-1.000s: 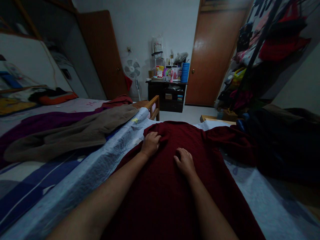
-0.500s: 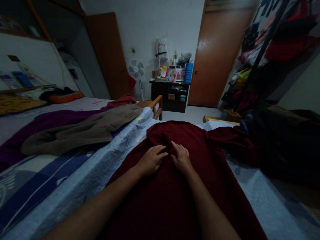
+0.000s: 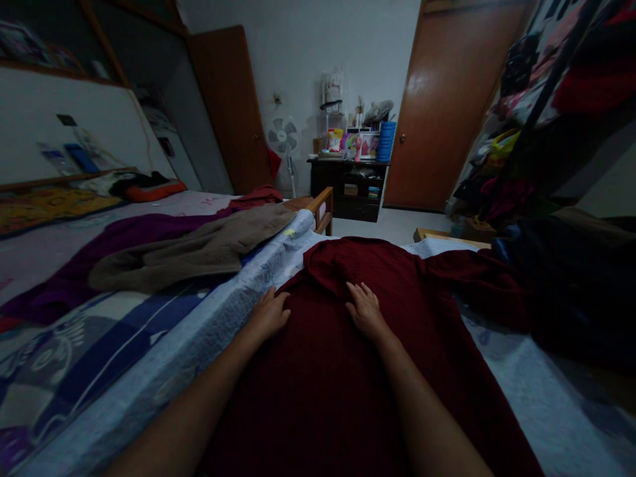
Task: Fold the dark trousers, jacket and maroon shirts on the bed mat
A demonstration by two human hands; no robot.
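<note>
A dark red long-sleeved garment (image 3: 318, 371) lies spread over a pale blue sheet (image 3: 517, 391). Its right sleeve (image 3: 477, 271) stretches out toward the dark pile at the right, while a folded part bunches up near its far end. At the garment's left edge rests my left hand (image 3: 271, 313), palm down with fingers apart. My right hand (image 3: 365, 310) lies flat on the cloth near the middle, its fingertips by the bunched fold. Neither hand grips anything. My forearms cover part of the garment.
A grey-brown garment (image 3: 193, 252) and a purple cloth (image 3: 129, 232) lie on the bed to the left. Dark clothes (image 3: 586, 285) are heaped at the right. Beyond stand a wooden bed post (image 3: 325, 205), a white fan (image 3: 284, 136) and a black cabinet (image 3: 325, 189).
My left hand has moved left across the garment to its edge, away from my right hand. My right hand stays at about the same spot on the cloth. The view has shifted slightly left.
</note>
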